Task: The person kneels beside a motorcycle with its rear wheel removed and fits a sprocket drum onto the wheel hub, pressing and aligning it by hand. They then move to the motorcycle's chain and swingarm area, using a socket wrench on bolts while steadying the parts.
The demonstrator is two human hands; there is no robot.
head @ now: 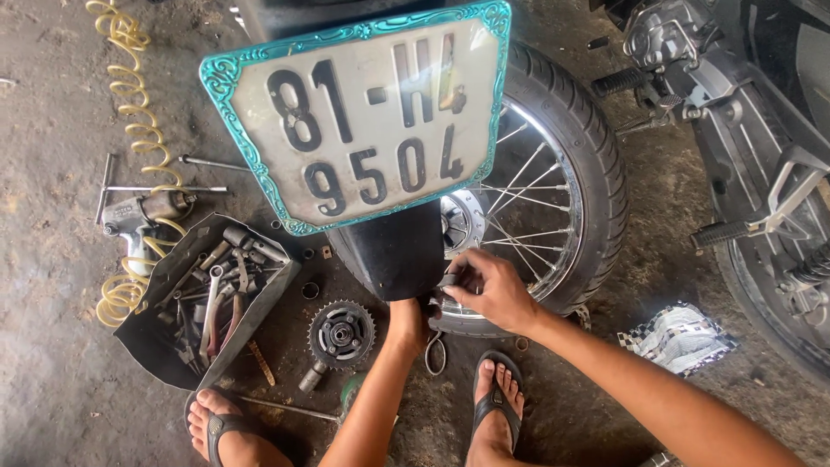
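I look down at the rear wheel (566, 156) of a motorcycle, with spokes, a black tyre and a silver hub (462, 220). A white number plate in a teal frame (359, 121) sits on a black mudguard (393, 255) over the wheel. My right hand (488, 290) rests on the lower rim near the hub, fingers bent around a small dark part. My left hand (408, 324) reaches under the mudguard, its fingers hidden behind it. What it grips cannot be seen.
A toothed sprocket (341, 335) lies on the dirt floor by my left arm. A black tray of wrenches and sockets (212, 298) sits left, with an air impact wrench (143, 216) and yellow coiled hose (130, 86). Another motorcycle (752, 147) stands right. A checkered rag (679, 337) lies near it.
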